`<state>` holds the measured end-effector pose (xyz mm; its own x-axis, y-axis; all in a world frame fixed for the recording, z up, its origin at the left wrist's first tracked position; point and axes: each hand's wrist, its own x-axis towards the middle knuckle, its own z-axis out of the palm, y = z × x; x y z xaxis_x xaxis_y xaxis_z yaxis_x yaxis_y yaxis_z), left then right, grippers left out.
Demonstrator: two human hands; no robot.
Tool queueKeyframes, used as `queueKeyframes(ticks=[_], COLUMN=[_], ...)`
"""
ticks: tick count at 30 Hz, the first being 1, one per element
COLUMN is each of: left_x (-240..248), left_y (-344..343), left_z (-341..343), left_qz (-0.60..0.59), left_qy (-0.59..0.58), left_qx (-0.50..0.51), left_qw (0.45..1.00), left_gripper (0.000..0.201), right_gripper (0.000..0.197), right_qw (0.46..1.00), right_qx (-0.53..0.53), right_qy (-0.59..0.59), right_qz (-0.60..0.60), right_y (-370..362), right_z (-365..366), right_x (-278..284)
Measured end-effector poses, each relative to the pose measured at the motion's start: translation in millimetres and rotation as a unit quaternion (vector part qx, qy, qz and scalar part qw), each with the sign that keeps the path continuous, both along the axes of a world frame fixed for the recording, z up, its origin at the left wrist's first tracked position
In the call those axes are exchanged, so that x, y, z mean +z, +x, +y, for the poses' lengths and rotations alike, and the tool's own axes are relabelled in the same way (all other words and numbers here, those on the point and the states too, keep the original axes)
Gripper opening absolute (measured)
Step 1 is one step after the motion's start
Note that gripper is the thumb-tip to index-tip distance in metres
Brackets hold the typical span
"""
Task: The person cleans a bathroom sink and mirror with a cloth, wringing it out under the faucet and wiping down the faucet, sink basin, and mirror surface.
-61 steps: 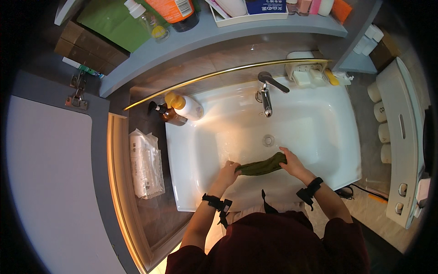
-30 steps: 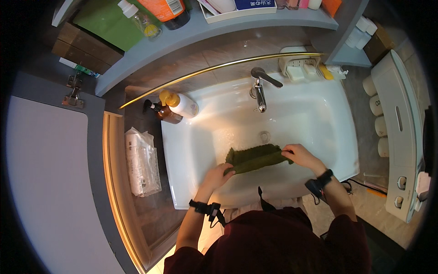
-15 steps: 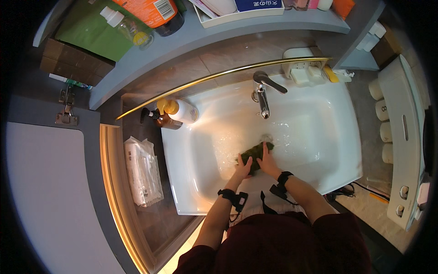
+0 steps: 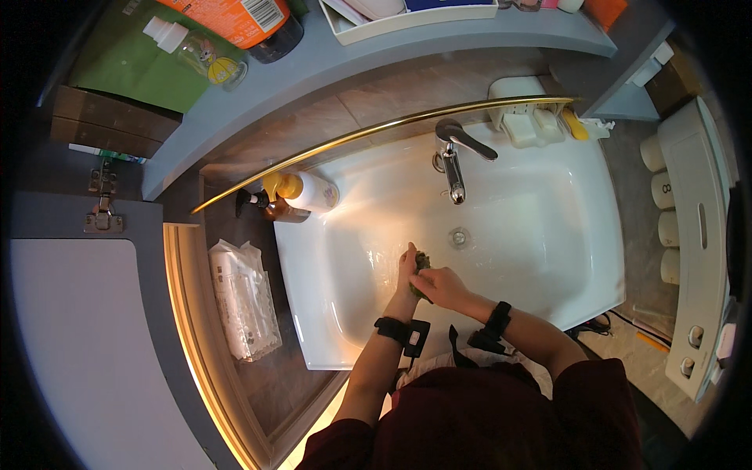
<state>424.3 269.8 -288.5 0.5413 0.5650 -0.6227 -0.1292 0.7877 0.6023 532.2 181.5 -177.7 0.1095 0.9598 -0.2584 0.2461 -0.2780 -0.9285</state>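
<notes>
A person's two bare hands meet over a white sink [image 4: 552, 227] near the center of the frame, a bunched dark green cloth [image 4: 422, 260] between them. The right hand [image 4: 440, 287] presses in from the right, its fingers curled together and clamped on the cloth. The left hand [image 4: 407, 270] rests against the cloth's left side, thumb up; most of its fingers are hidden, so whether they are closed cannot be told. The drain [image 4: 459, 237] lies just to the upper right of the hands, below a chrome faucet [image 4: 453, 168]. A white bottle [image 4: 315, 193] with a yellow pump and a brown bottle [image 4: 287, 210] stand side by side at the sink's upper left corner, above a plastic-wrapped pack [image 4: 244, 301].
</notes>
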Motion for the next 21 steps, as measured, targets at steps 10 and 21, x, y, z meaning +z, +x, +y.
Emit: queueKeyframes(ticks=[10,21], left_x=[69.8,44.8], left_y=[7.0,-46.2], left_z=[-22.5,-11.4], left_qz=[0.050,0.524], left_qy=[-0.111,0.461], left_qx=[0.018,-0.327], left_qw=[0.992,0.637], left_gripper=[0.036,0.065], right_gripper=[0.038,0.073], right_qw=[0.963,0.907], right_qx=[-0.032,-0.083], right_qy=[-0.065,-0.235], right_qz=[-0.259,-0.339], right_y=[42.4,121.3], right_z=[18.4,-46.6], right_x=[-75.0,-74.3])
